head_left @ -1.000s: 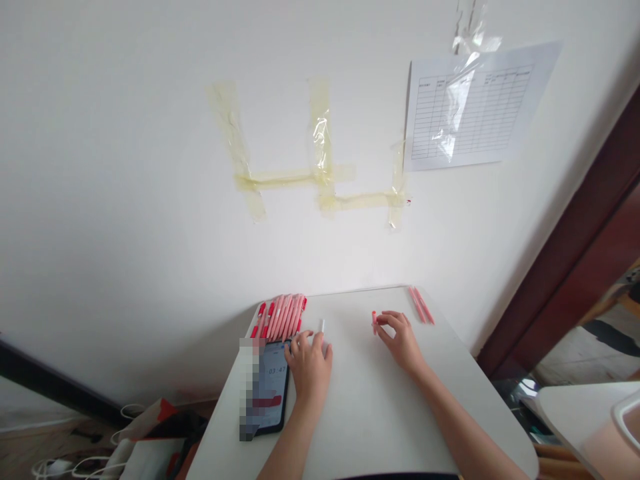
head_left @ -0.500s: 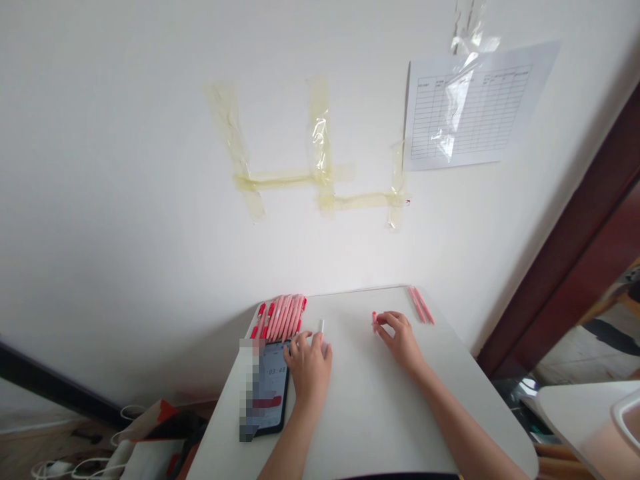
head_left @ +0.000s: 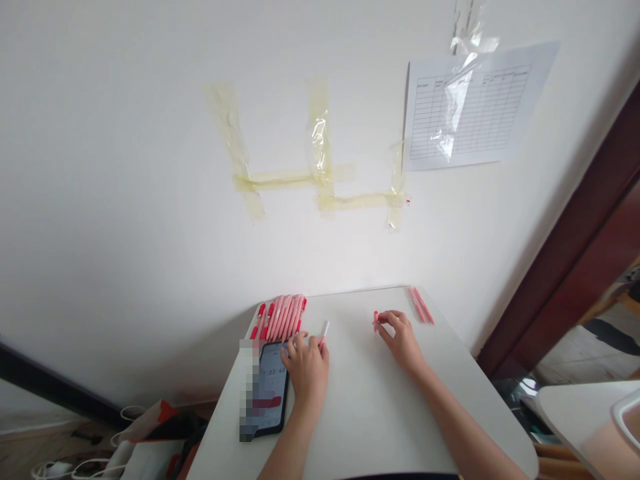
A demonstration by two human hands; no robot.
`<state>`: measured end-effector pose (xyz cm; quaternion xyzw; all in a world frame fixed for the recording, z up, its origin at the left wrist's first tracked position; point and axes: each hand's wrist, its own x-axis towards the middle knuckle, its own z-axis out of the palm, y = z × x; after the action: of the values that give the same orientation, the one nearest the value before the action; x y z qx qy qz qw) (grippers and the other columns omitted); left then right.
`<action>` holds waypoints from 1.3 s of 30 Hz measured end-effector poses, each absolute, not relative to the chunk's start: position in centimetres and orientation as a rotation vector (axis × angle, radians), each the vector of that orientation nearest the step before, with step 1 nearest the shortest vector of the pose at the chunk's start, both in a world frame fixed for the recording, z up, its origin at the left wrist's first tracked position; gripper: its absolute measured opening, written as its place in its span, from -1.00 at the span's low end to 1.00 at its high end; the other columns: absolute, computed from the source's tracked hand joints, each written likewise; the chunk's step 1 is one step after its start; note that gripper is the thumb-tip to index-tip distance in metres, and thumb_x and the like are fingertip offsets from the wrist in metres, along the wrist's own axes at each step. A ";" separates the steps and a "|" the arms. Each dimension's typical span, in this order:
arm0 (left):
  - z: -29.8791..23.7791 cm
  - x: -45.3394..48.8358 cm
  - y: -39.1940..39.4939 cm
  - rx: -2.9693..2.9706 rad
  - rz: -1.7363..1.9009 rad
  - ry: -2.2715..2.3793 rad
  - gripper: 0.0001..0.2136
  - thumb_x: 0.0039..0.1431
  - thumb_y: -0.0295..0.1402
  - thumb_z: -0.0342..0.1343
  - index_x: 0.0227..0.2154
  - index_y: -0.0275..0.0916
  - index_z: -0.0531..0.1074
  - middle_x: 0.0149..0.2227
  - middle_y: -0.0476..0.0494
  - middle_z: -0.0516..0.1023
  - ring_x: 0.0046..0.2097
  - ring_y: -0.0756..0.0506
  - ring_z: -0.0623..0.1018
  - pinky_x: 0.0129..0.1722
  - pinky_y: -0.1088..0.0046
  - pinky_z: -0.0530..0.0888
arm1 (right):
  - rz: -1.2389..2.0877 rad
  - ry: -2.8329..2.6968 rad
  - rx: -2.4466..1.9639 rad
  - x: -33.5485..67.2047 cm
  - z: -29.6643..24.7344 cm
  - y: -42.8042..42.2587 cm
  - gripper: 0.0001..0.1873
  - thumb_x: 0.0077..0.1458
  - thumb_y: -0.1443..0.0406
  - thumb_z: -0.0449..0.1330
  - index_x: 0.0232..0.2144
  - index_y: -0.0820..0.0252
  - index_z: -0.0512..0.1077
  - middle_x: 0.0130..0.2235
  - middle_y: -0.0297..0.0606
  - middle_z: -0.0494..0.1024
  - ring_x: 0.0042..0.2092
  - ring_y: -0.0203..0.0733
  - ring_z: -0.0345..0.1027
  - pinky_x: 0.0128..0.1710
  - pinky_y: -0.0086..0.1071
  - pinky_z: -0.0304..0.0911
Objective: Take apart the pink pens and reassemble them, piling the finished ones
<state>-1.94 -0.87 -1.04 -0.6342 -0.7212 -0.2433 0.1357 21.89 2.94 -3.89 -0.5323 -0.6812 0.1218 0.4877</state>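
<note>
On a small white table (head_left: 370, 413) my left hand (head_left: 307, 367) is closed around a pink pen (head_left: 324, 331) whose white tip points up and away from me. My right hand (head_left: 400, 337) pinches a small red pen cap (head_left: 375, 321) at its fingertips. A row of several pink pens with red caps (head_left: 283, 315) lies at the table's far left edge, just beyond my left hand. Two more pink pens (head_left: 421, 305) lie at the far right corner.
A dark phone (head_left: 273, 393) showing a timer lies on the table left of my left hand. The wall ahead carries yellowed tape strips (head_left: 320, 153) and a taped printed sheet (head_left: 465, 110). A brown door frame (head_left: 575, 240) stands at right; cables and bags lie on the floor at left.
My left hand has shifted slightly and tilted the pen so its white tip leans to the right. My right hand with the cap has barely moved.
</note>
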 end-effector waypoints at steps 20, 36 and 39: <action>-1.7 -2.0 -0.5 -1.963 -1.064 -1.929 -0.83 0.26 -0.37 0.07 -0.23 -0.09 0.57 -0.05 -0.19 0.48 0.07 -0.24 0.44 0.10 0.01 0.36 | 0.120 -1.770 -1.234 21.9 -3.9 2.9 -0.75 0.35 0.13 0.08 -0.11 -0.02 0.55 -0.24 -0.18 0.60 0.01 0.05 0.32 0.02 -0.04 0.32; -1.3 -1.7 -0.7 -2.080 -1.140 -1.801 -0.83 0.25 -0.32 0.08 -0.26 -0.09 0.60 -0.04 -0.20 0.46 0.09 -0.22 0.43 0.16 0.04 0.31 | 0.074 -1.814 -1.244 21.7 -3.5 2.7 -0.75 0.35 0.16 0.08 -0.13 -0.11 0.57 -0.19 -0.17 0.52 -0.03 0.03 0.29 -0.01 -0.02 0.32; -1.4 -1.7 -0.7 -2.079 -1.128 -1.799 -0.83 0.25 -0.32 0.09 -0.25 -0.08 0.60 -0.03 -0.20 0.47 0.09 -0.22 0.43 0.17 0.04 0.31 | 0.061 -1.817 -1.251 21.7 -3.6 2.7 -0.75 0.35 0.17 0.08 -0.13 -0.12 0.57 -0.18 -0.17 0.52 -0.03 0.04 0.29 -0.01 -0.01 0.32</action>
<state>-1.67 -0.72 -1.35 -0.6971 -0.6032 -0.3783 0.0847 21.70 2.71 -3.55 -0.5060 -0.7351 0.0247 0.4505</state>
